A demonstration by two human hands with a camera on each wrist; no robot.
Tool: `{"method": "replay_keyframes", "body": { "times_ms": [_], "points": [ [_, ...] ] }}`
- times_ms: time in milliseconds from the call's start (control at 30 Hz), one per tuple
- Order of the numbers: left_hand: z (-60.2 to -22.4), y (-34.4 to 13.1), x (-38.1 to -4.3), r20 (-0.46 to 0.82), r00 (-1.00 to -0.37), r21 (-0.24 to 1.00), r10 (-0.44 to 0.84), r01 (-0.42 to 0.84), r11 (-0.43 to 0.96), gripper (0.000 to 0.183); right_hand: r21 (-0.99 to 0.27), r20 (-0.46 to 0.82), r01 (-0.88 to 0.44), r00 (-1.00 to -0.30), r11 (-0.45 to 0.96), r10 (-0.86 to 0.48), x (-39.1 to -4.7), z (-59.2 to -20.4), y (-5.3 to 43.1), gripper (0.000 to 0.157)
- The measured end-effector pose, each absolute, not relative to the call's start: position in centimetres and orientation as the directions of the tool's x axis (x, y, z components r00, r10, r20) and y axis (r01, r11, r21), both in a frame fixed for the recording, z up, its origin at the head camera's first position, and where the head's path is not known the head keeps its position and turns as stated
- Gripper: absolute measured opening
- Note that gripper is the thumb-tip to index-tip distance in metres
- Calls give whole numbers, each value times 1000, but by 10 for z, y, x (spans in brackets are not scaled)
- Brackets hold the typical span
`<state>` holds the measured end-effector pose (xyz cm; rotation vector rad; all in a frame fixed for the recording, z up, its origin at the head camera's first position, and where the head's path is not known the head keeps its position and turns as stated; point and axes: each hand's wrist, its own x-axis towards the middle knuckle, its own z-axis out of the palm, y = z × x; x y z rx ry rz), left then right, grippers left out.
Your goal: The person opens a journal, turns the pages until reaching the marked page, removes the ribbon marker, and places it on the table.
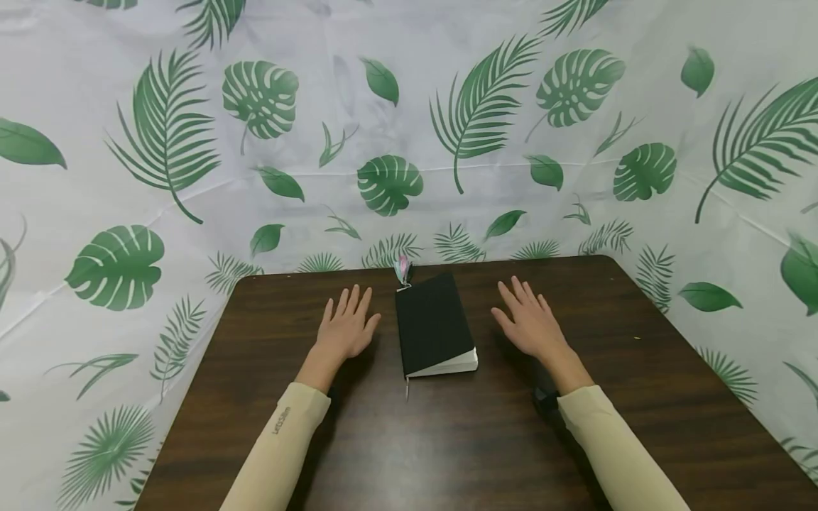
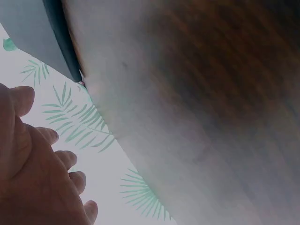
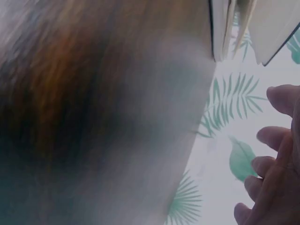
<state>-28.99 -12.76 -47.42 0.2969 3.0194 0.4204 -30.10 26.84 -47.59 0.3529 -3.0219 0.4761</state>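
Observation:
A black-covered notebook [image 1: 436, 325] lies on the dark wooden table between my two hands, its white page edges facing me and to the right. From its far end sticks a pastel tassel [image 1: 402, 270], and a thin ribbon [image 1: 407, 388] hangs out at the near left corner. My left hand [image 1: 345, 330], palm down with fingers extended, is to the left of the notebook, apart from it. On the other side, my right hand [image 1: 529, 323] has its fingers spread and holds nothing. In the right wrist view the notebook's pages [image 3: 274, 23] stand slightly parted under the cover.
The brown table [image 1: 409, 454] has rounded far corners. Behind and beside it hangs a white cloth [image 1: 319, 199] printed with green leaves. A tiny yellow speck [image 1: 637, 338] lies on the table at the right.

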Motion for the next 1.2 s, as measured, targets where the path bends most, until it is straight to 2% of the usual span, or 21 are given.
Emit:
{"method": "replay_keyframes", "body": {
  "times_ms": [167, 333, 633, 900, 1200],
  "points": [
    [-467, -122, -287, -61, -974, 309, 220, 191, 932, 72, -332, 117, -238, -971, 913, -211, -297, -468, 262, 73],
    [-461, -111, -286, -71, -955, 376, 289, 243, 894, 73, -435, 151, -291, -957, 852, -249, -288, -456, 250, 64],
    [-443, -89, -284, -70, -915, 567, 398, 292, 770, 72, -637, 33, -263, -949, 725, -315, -268, -438, 223, 56],
    [-436, -79, -279, -48, -895, 682, 443, 295, 669, 69, -731, 70, -290, -932, 618, -355, -264, -428, 205, 44],
    [-433, -78, -278, -24, -899, 785, 437, 254, 565, 71, -776, 96, -329, -904, 537, -416, -253, -427, 177, 53]
  ]
}}
